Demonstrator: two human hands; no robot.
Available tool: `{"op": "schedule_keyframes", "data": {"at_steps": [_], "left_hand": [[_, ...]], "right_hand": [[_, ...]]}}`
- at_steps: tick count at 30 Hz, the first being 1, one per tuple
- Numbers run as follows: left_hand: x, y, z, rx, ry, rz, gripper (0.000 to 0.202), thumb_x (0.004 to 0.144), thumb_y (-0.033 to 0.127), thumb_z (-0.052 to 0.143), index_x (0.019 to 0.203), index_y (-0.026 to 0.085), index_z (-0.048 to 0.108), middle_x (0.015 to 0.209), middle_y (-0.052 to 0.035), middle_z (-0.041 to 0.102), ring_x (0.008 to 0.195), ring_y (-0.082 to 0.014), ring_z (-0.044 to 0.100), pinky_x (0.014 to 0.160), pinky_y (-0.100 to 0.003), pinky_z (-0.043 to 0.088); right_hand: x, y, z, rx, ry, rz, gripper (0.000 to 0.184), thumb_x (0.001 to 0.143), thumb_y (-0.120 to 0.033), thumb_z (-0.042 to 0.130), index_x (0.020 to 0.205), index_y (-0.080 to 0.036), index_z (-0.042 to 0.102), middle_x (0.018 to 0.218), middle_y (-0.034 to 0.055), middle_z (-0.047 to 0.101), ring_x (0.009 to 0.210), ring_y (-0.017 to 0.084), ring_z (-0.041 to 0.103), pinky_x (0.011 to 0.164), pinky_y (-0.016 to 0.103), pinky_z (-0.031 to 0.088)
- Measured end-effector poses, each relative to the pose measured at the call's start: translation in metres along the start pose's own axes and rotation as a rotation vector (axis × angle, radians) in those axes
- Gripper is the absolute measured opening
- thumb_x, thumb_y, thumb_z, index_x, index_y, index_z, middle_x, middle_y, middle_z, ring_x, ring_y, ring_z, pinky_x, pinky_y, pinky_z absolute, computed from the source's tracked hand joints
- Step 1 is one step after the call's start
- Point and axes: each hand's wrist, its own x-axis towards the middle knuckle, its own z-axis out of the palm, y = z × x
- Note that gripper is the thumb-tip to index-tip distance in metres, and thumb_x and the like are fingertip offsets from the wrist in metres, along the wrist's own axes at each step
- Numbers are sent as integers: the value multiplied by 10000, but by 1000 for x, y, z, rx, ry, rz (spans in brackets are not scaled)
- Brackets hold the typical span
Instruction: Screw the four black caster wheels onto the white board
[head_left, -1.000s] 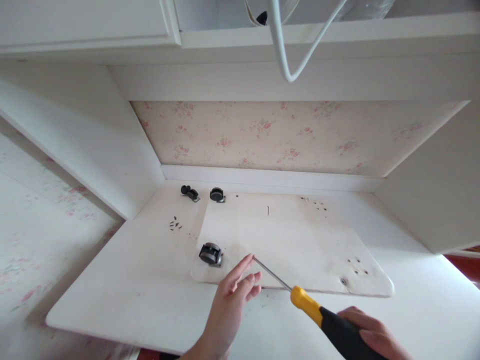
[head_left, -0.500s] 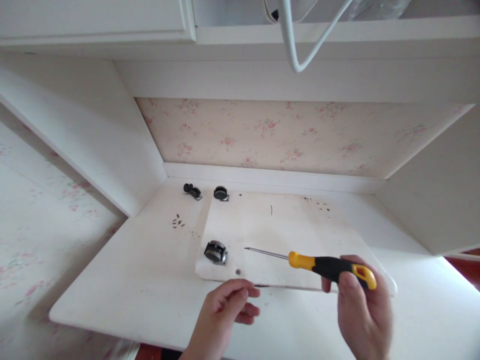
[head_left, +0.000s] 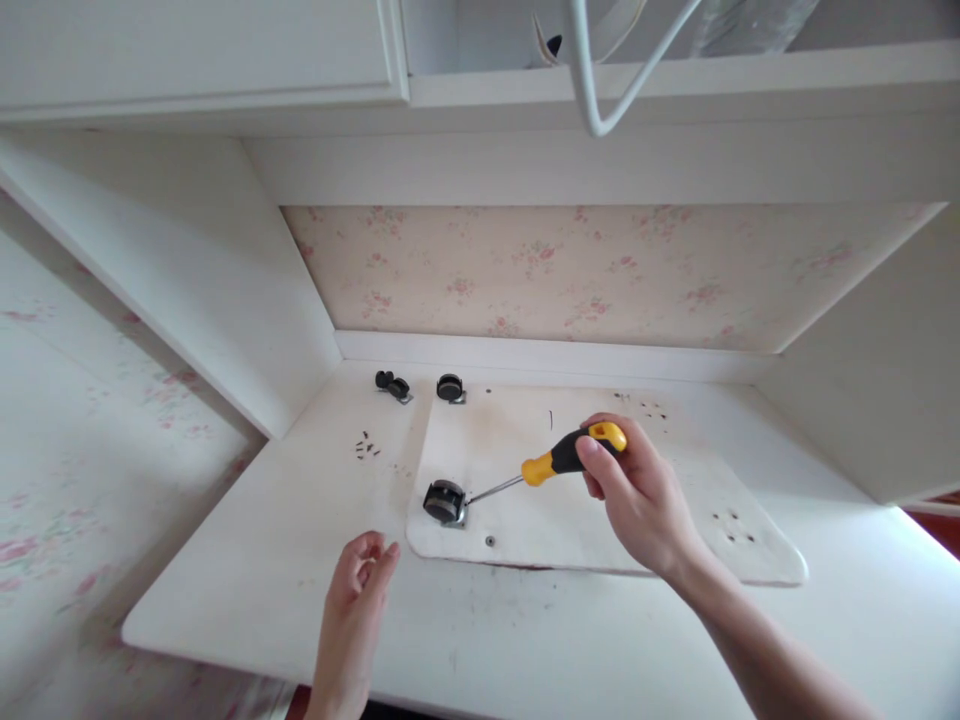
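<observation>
My right hand [head_left: 637, 495] grips the yellow and black handle of a screwdriver [head_left: 551, 463]. Its metal tip rests at the base plate of a black caster wheel [head_left: 444, 501] that sits on the near left corner of a white board [head_left: 600, 500]. My left hand [head_left: 360, 580] hovers over the desk just left of the board's front edge, fingers loosely curled and holding nothing. A small screw or washer [head_left: 490, 541] lies on the board near its front edge.
Two more black caster wheels [head_left: 395, 386] [head_left: 451, 388] lie at the back of the white desk [head_left: 247, 580]. Several small dark screws [head_left: 366, 447] lie left of the board. Screw holes [head_left: 731, 527] mark the board's right corners. Side panels flank the desk; a shelf and white cable hang overhead.
My right hand swung the screwdriver up and leftward, bringing its tip to the caster wheel. My left hand drew back to the left, away from the board's front edge.
</observation>
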Motion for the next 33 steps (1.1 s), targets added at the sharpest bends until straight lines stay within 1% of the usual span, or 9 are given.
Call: {"op": "schedule_keyframes", "data": {"at_steps": [4, 10, 16, 22, 25, 27, 30, 31, 33], "left_hand": [[3, 1, 7, 25, -42, 10, 630, 627, 646, 785, 1025, 185, 624, 807, 0, 621, 596, -136, 522, 543, -257, 395], [4, -5, 16, 33, -114, 17, 579, 704, 591, 750, 1085, 188, 584, 913, -21, 627, 621, -129, 539, 573, -264, 409], [15, -15, 23, 49, -136, 23, 569, 748, 563, 721, 1165, 234, 515, 989, -4, 586, 653, -121, 544, 568, -256, 406], [22, -14, 32, 31, -197, -1, 611, 761, 531, 721, 1240, 260, 458, 1169, -60, 604, 771, -160, 603, 653, -288, 456], [22, -14, 37, 22, -213, 12, 632, 759, 511, 726, 1262, 257, 439, 1213, -78, 606, 821, -180, 622, 705, -305, 468], [23, -14, 39, 30, -206, 19, 631, 761, 500, 726, 1267, 256, 438, 1214, -78, 605, 832, -183, 623, 723, -309, 470], [23, -15, 41, 32, -207, 3, 620, 778, 492, 715, 1277, 272, 418, 1215, -66, 596, 828, -176, 618, 720, -304, 472], [23, -15, 41, 30, -210, -4, 618, 784, 493, 711, 1280, 281, 409, 1224, -61, 589, 826, -172, 616, 716, -301, 473], [22, -15, 42, 24, -209, -13, 615, 790, 496, 706, 1282, 293, 400, 1250, -58, 578, 826, -167, 613, 710, -298, 475]], "right_hand": [[3, -15, 4, -94, -21, -25, 351, 940, -585, 475, 1042, -257, 550, 589, -63, 515, 522, 138, 450, 513, 266, 353], [4, -31, 4, -170, -92, -94, 332, 953, -567, 457, 1028, -254, 537, 633, -50, 567, 502, 126, 442, 509, 258, 330], [14, -59, 1, -279, -283, -225, 261, 970, -496, 456, 1014, -247, 516, 655, -42, 607, 558, 137, 493, 565, 271, 353], [30, -92, 6, -486, -404, -419, 362, 993, -466, 419, 1298, -271, 440, 870, -5, 711, 675, 167, 595, 632, 299, 363], [39, -104, 9, -689, -399, -468, 375, 990, -562, 356, 1142, -269, 536, 765, 4, 695, 611, 186, 583, 555, 296, 290], [46, -110, 7, -794, -421, -482, 436, 989, -597, 294, 1137, -270, 540, 701, 10, 675, 574, 196, 567, 539, 296, 259], [57, -120, 1, -808, -590, -487, 429, 999, -536, 269, 1270, -278, 479, 742, 19, 691, 607, 207, 585, 566, 299, 305], [61, -123, -1, -813, -639, -483, 421, 996, -515, 277, 1268, -274, 490, 776, 31, 700, 628, 210, 596, 579, 303, 325], [68, -130, -1, -888, -656, -465, 444, 986, -523, 278, 1140, -243, 587, 823, 73, 706, 683, 231, 622, 602, 319, 354]]}}
